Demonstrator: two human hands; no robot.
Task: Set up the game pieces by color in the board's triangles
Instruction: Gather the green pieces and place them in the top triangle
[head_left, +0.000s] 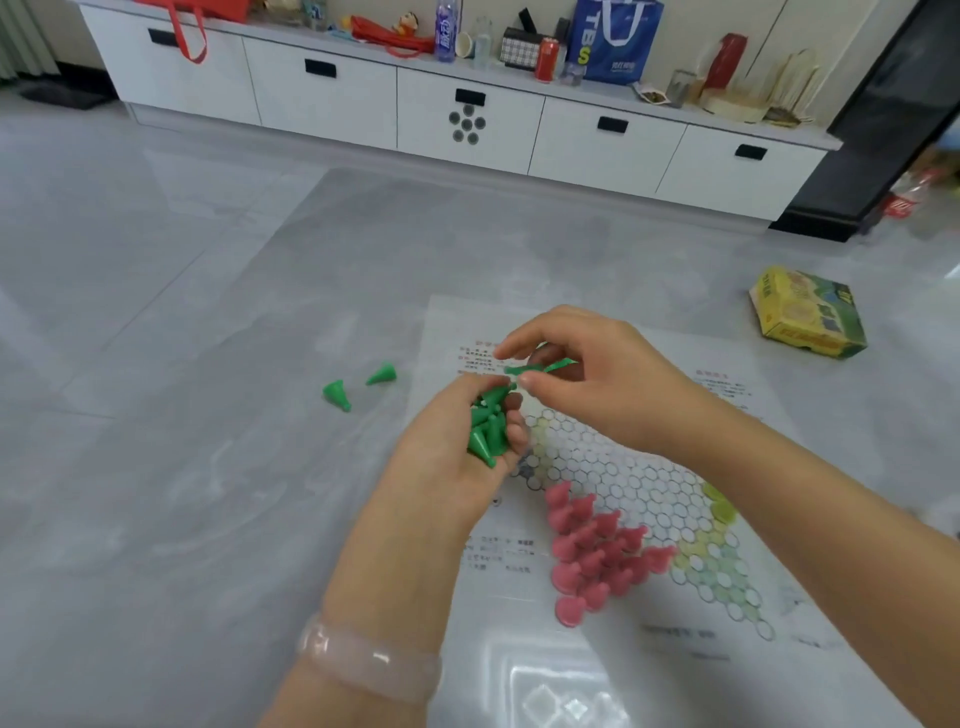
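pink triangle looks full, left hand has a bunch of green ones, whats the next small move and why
Probably lower the right hand and stand the green piece it pinches on a vacant triangle of the board. The pink pieces already fill one triangle, no green stands on the board yet, and the left hand holds the green handful ready to feed more.

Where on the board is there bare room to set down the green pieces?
The white hexagon field between the pink pieces and the right hand is bare, as is the yellow-green triangle beside them. The pink triangle is packed; both hands cover the board's far corner.
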